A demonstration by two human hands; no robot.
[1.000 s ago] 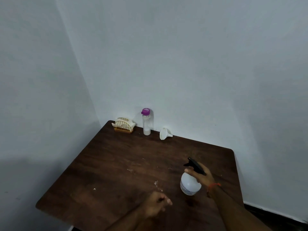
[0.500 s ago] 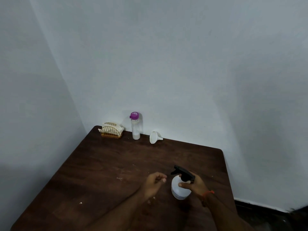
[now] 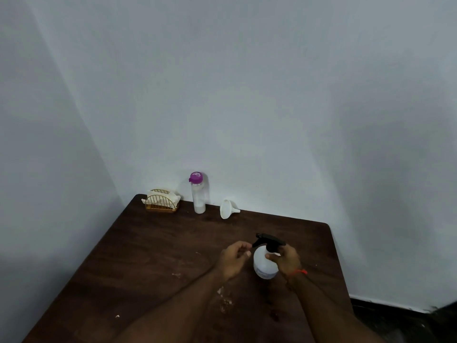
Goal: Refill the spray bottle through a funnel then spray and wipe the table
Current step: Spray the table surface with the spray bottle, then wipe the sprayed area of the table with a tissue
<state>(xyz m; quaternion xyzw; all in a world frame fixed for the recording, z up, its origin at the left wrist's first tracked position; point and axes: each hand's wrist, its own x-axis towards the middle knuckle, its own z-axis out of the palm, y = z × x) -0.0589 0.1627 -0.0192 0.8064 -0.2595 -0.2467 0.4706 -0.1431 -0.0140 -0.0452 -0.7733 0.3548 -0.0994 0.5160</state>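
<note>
A white spray bottle (image 3: 262, 266) with a black trigger head stands upright on the dark wooden table (image 3: 153, 246), right of the middle. My right hand (image 3: 285, 262) grips its neck and shoulder from the right. My left hand (image 3: 232, 259) hovers just left of the bottle, fingers loosely curled and holding nothing. Along the far edge lies a white funnel (image 3: 227, 209) on its side, and left of it stands a clear bottle with a purple cap (image 3: 197, 194).
A gold wire holder with white napkins (image 3: 162, 201) sits at the far left corner. White crumbs and smears dot the table top near its front. Walls close in behind and on the left; dark floor shows at the right.
My left hand has risen from the table's front and come close beside the spray bottle. My right hand has slid down from the trigger head to the bottle's neck.
</note>
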